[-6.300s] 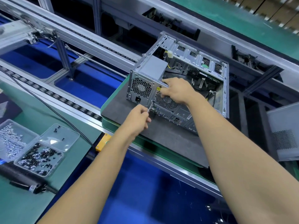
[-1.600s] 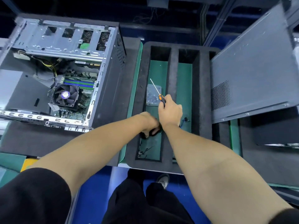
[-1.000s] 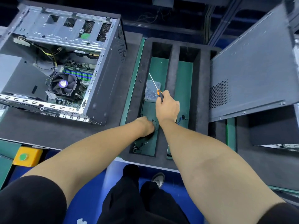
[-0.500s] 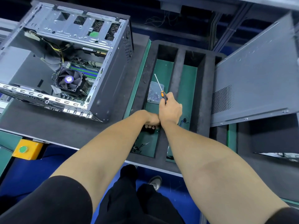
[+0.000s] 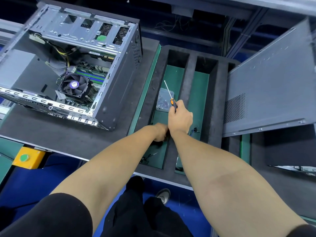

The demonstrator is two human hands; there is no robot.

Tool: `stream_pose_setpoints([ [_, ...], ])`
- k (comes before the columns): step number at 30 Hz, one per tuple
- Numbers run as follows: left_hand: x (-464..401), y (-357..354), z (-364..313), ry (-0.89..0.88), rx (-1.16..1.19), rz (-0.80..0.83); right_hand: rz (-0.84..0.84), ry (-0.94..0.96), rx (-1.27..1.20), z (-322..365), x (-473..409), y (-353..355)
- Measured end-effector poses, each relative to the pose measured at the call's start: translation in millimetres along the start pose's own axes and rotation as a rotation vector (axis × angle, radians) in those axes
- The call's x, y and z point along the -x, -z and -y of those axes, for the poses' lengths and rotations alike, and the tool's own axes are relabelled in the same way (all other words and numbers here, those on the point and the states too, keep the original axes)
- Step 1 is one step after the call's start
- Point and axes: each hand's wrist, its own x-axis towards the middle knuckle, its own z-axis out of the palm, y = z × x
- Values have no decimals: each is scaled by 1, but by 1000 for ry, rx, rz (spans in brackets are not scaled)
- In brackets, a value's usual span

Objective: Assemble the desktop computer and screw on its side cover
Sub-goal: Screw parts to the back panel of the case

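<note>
Dark foam bench: an orange-handled screwdriver is gripped by the right hand; the left hand's grasp cannot be told. Part-fetching seems underway; the grey side cover waits.

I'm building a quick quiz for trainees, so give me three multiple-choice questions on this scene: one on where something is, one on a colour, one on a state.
1. Where is the clear screw box?
A. Inside the computer case
B. In the foam tray's left slot
C. On the side cover

2. What colour is the screwdriver handle?
A. Orange and black
B. Blue
C. White

3. The computer case is:
A. Covered
B. Open on top
C. Upside down

Answers: 1 B, the box lies in the foam tray. 2 A, seen above the right hand. 3 B, its fan shows.
</note>
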Motion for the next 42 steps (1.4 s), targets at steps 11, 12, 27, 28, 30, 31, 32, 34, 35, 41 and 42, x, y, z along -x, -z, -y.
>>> stream_pose_setpoints([
  [11, -5, -41, 5, -59, -58, -196, 8, -11, -6, 1, 0, 1],
  [12, -6, -44, 6, -57, -40, -178, 12, -15, -8, 1, 0, 1],
  [27, 1, -53, -7, 406, 1529, -503, 16, -22, -3, -1, 0, 0],
  [28, 0, -56, -6, 380, 1367, -580, 15, -23, -3, -1, -1, -1],
  [30, -2, -65, -3, 307, 972, -643, 13, -26, -4, -2, -1, -2],
  [31, -1, -67, -2, 285, 795, -623, 16, -27, -3, -2, -1, -3],
  [32, 1, -66, -2, 285, 624, -558, 21, -30, -5, -2, -1, -3],
  [34, 4, -55, -3, 264, 320, -415, 30, -39, -14, -3, -1, -3],
  [35, 3, -46, 0, 230, 249, -364, 33, -41, -16, -2, -1, -3],
  [41, 4, 9, -2, 57, -90, -113, 24, -44, -43, -3, -2, -3],
  [42, 7, 19, -5, 56, -237, -106, 24, -42, -43, -3, -2, -3],
])
